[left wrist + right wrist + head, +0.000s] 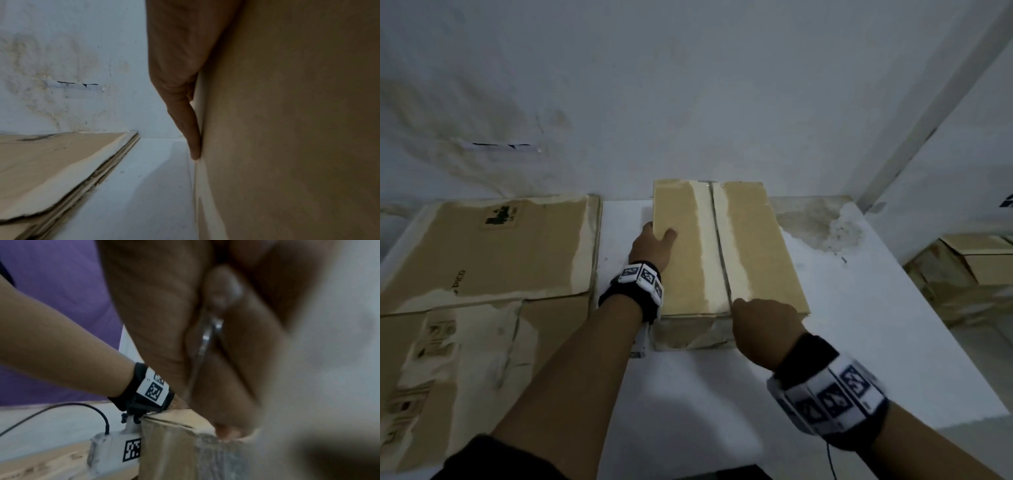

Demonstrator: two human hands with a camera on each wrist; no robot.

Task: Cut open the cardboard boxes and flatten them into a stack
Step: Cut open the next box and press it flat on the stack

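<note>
The right hand (765, 330) was seen nearest, at the near end of the box (726, 246), its fingers curled round a thin metal blade (206, 339) set at the centre seam. The box stood closed on the white table (859, 325), a pale strip running along its top. Farther on, the left hand (652, 245) was laid on the box's left edge, thumb on top, fingers (190, 129) straight down the side wall. To the left, flattened cardboard (482, 257) was stacked on the table, against the stained wall (688, 85).
</note>
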